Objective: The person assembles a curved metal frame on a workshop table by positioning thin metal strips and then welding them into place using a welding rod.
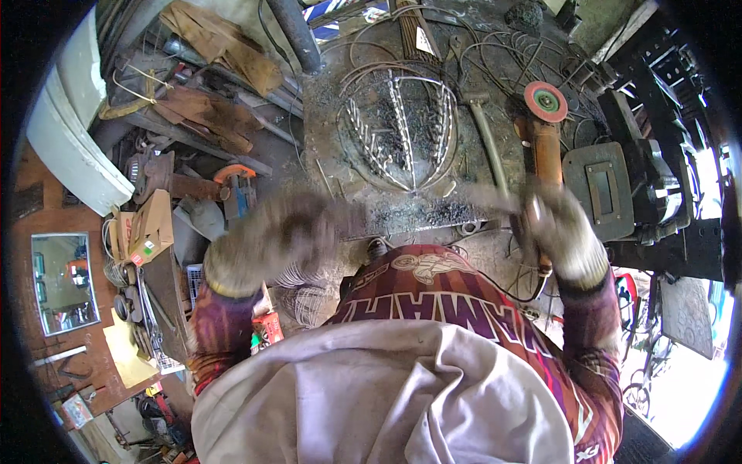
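Note:
On the dark metal worktable point(325, 147) lies a welded frame of thin twisted rods point(400, 127), curving to a point at its near end. My left hand point(290, 236), in a worn grey work glove, hangs off the table's near left edge, its fingers smeared by motion. My right hand point(560, 228), gloved too, is at the near right corner, over the rear end of an orange angle grinder point(546, 151) with a reddish disc. Blur hides whether it grips anything. Between frame and grinder rests a hammer point(485, 139), its handle running toward my right hand.
A welding shield point(599, 192) stands right of the grinder. Cables point(495, 66) coil across the table's far side, with a wire brush point(417, 35) at the back. Metal stock point(263, 116) and a cardboard box point(147, 228) crowd the left. Wire coils point(297, 290) lie below the table.

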### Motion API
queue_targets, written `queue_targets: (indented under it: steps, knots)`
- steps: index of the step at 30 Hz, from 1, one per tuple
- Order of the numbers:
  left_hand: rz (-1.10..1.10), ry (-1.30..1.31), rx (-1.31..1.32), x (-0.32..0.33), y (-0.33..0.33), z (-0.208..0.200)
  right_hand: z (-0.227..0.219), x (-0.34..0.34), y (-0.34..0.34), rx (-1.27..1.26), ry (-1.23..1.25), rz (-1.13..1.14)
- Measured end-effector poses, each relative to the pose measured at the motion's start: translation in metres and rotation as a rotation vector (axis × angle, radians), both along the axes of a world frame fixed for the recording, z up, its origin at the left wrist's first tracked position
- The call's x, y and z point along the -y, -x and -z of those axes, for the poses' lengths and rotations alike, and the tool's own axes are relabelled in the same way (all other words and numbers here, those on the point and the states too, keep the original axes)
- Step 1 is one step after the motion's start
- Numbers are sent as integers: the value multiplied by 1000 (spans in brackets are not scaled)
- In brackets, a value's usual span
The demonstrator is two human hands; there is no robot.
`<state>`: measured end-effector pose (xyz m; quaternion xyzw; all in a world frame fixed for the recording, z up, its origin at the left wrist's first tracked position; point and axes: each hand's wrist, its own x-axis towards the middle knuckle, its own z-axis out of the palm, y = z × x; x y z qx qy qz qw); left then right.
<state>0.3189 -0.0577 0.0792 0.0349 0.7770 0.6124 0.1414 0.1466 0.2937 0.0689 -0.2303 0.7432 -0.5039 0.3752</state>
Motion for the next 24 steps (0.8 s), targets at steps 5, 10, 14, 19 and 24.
queue_targets:
  steps: [5,10,14,19,24]
  knots:
    - [-533,421,-479,42,81,101,125,97,97,-316,318,242]
    - [-706,649,-646,53,130,172,163,131,131,-529,32,470]
    - [-797,688,-652,44,126,189,175,141,124,-578,-45,556]
    - [-920,592,-584,46,113,199,195,125,128,-732,-70,637]
    - [-845,690,-591,70,88,210,193,118,117,-850,-112,446]
